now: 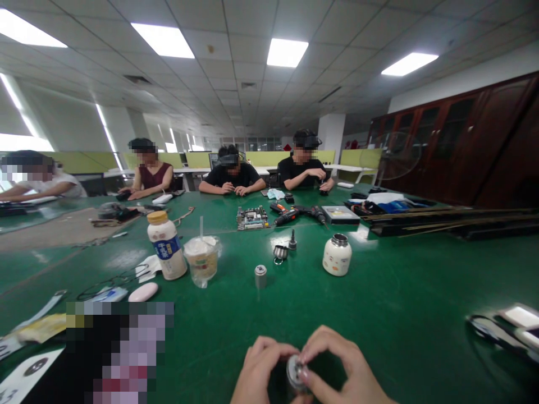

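Near the bottom edge, a small silver metal cylinder (292, 371) with a round rim and dark details on its top is between my hands. My left hand (259, 367) curls around its left side and steadies it. Thumb and fingertips of my right hand (339, 365) pinch at the top of the cylinder; whether a tiny separate part is between them I cannot tell. Further forward on the green table (236, 314) stands a similar metal cylinder (260, 276). Behind it are a silver cup-shaped metal piece with a ring (280, 254) and a dark stepped metal part (292, 240).
A cream jar (337, 258) stands right of centre. To the left are a milk bottle (168, 249), a plastic drink cup (201, 262) and a pink oval case (144, 292). Further back lie a circuit board (252, 218) and power drills (290, 215). Several people sit across the table.
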Demonstrator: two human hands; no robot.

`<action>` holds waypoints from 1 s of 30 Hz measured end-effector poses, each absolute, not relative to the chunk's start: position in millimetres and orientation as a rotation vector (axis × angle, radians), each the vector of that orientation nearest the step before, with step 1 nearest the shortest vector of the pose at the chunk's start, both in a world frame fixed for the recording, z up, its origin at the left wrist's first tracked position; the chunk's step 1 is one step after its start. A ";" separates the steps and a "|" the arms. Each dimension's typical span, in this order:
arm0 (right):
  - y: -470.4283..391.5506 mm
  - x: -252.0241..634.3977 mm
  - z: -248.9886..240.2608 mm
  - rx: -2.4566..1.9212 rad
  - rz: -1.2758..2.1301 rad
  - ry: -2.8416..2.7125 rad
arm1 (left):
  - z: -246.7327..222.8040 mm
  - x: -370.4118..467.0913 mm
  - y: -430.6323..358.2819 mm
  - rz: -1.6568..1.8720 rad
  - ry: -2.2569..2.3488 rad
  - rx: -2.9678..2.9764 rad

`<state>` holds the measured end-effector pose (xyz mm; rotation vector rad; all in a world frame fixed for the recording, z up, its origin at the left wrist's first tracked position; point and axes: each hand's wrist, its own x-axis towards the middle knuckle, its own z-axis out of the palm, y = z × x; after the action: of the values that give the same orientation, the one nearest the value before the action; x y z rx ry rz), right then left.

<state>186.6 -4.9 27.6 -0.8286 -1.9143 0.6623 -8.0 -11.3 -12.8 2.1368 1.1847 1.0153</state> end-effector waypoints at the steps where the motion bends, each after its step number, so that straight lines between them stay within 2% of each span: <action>1: -4.8 188.2 25.4 -0.820 0.662 -1.910 | -13.1 -8.5 -11.3 1.042 1.176 2.117; 9: 3.7 192.8 4.3 -0.779 1.016 -2.093 | -0.3 -10.1 -15.6 1.329 1.198 2.128; 15: 2.5 188.2 7.2 -1.036 1.025 -2.132 | 2.7 -13.1 -17.5 1.327 1.223 2.175; 21: 6.5 186.5 8.0 -1.040 1.030 -2.140 | 4.8 -13.5 -9.8 1.286 1.197 2.271; 24: 8.7 186.7 6.0 -0.989 1.003 -2.132 | 17.1 -18.3 -4.7 1.376 1.177 2.326; 27: 10.3 187.0 3.4 -0.942 1.012 -2.134 | 24.0 -27.5 3.9 1.442 1.410 2.265; 30: 12.9 186.9 -1.9 -0.921 1.039 -2.118 | 16.9 -36.2 16.3 1.210 1.655 2.276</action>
<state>186.9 12.9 -1.9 -0.9214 -2.1178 1.0395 -36.2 16.3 16.9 2.2763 1.6552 1.2100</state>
